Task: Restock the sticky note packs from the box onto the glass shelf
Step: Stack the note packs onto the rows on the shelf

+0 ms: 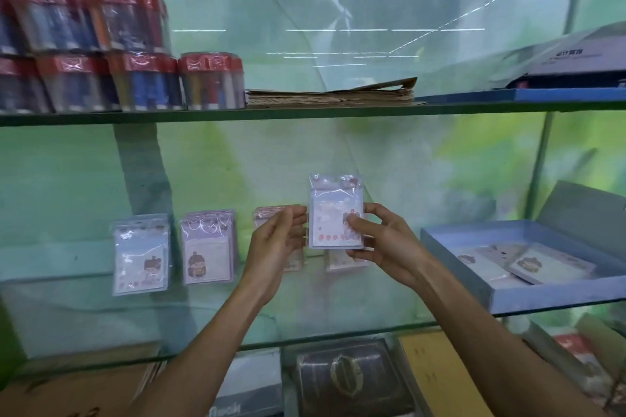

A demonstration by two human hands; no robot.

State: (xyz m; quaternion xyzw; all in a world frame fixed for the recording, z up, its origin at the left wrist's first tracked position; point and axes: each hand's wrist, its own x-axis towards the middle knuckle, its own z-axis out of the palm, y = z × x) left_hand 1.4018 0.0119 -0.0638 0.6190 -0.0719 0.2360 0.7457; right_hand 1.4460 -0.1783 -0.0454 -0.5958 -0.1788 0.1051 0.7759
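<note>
My right hand point(379, 240) grips a clear-wrapped sticky note pack point(333, 210) upright above the glass shelf point(338, 332). My left hand point(277, 240) hovers just left of the pack with relaxed fingers and holds nothing. Along the shelf's back stand more packs: one at the left point(140, 254), one beside it point(208, 247), and a third point(267, 213) mostly hidden behind my left hand. Another pack point(338, 261) shows below the held one. The blue box point(474, 281) sits at the shelf's right end with several packs point(531, 264) lying inside.
The upper glass shelf point(305, 112) carries red-capped wrapped cylinders point(135, 78), a stack of brown paper point(332, 95) and a blue box point(576, 91) with a raised lid. Below the middle shelf lie boxes, a dark wallet-like item point(345, 379) and a yellow pad point(433, 376).
</note>
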